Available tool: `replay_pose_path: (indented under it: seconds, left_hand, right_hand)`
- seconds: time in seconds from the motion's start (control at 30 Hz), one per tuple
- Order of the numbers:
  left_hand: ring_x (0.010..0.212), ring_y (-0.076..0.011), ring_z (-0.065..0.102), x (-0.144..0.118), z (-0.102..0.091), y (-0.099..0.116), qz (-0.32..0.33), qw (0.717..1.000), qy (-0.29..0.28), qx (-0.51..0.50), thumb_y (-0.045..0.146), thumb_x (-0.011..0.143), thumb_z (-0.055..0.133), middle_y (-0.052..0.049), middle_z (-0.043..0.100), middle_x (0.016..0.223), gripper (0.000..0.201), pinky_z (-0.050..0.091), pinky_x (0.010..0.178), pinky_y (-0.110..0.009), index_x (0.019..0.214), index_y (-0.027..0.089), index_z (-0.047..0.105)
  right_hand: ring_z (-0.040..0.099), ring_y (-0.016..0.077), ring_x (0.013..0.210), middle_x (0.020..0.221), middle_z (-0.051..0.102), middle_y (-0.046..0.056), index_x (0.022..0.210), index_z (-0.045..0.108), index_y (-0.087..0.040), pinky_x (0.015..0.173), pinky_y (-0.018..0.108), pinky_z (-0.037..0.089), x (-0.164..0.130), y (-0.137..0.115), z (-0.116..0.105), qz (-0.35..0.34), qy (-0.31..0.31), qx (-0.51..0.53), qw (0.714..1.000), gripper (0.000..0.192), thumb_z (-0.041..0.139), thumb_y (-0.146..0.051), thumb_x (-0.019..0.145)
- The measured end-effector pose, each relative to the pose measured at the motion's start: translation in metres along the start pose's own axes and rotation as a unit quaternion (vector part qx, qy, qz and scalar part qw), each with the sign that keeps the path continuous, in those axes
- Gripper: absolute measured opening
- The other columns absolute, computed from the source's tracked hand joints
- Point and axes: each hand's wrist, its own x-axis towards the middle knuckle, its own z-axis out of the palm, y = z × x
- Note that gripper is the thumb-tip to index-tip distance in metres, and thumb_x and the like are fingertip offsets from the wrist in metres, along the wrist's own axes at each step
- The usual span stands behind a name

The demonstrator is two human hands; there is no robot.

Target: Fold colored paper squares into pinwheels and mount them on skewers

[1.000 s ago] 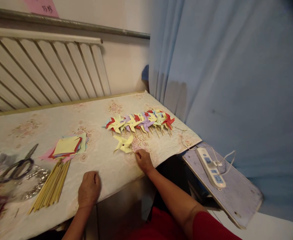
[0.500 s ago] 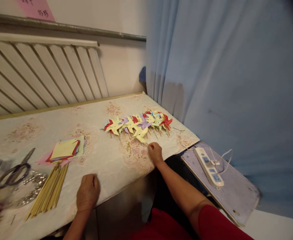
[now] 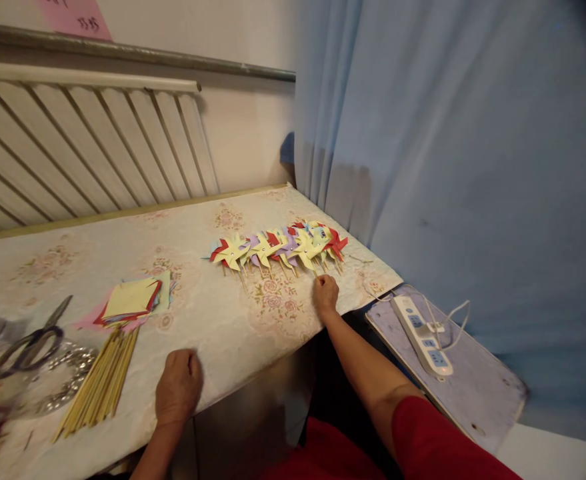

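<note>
My right hand (image 3: 325, 294) is closed on the stick of a yellow paper pinwheel (image 3: 307, 249), at the front of a row of pinwheels. Most of that stick is hidden by the fingers. Yellow, red, purple and pale blue pinwheels (image 3: 231, 252) lie overlapped along the row, sticks toward me. Near the front edge of the table rests my left hand (image 3: 179, 385), curled into a loose fist with nothing showing in it. To its left are a bundle of thin yellowish sticks (image 3: 100, 380) and a stack of coloured paper squares (image 3: 131, 298).
Scissors (image 3: 30, 348) and a clear bag of shiny metal pins (image 3: 67, 380) lie at the left of the flowered tablecloth (image 3: 213, 313). A power strip (image 3: 421, 335) with white cables sits on a lower board at right. A blue curtain (image 3: 447, 167) hangs beside the table.
My right hand has moved right and slightly away from me, carrying the yellow pinwheel from the row's front middle toward its right part. My left hand stays on the table.
</note>
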Motion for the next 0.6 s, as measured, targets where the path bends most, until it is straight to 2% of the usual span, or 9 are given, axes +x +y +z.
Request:
replay_pose_path:
  seconds: [0.6]
  left_hand:
    - [0.09,-0.0226,0.057,0.0,-0.001,0.0,-0.011,1.0,-0.013,-0.005,0.028,0.092,0.039,-0.008,0.057,0.092,0.017,0.045,0.082,-0.034,0.089,0.02,0.055]
  right_hand:
    - [0.052,0.0208,0.07,0.072,0.063,0.009,0.068,0.06,-0.019,0.07,0.032,0.037,0.01,0.0,0.011,0.02,0.036,-0.039,0.998,0.02,0.045,-0.017,0.08]
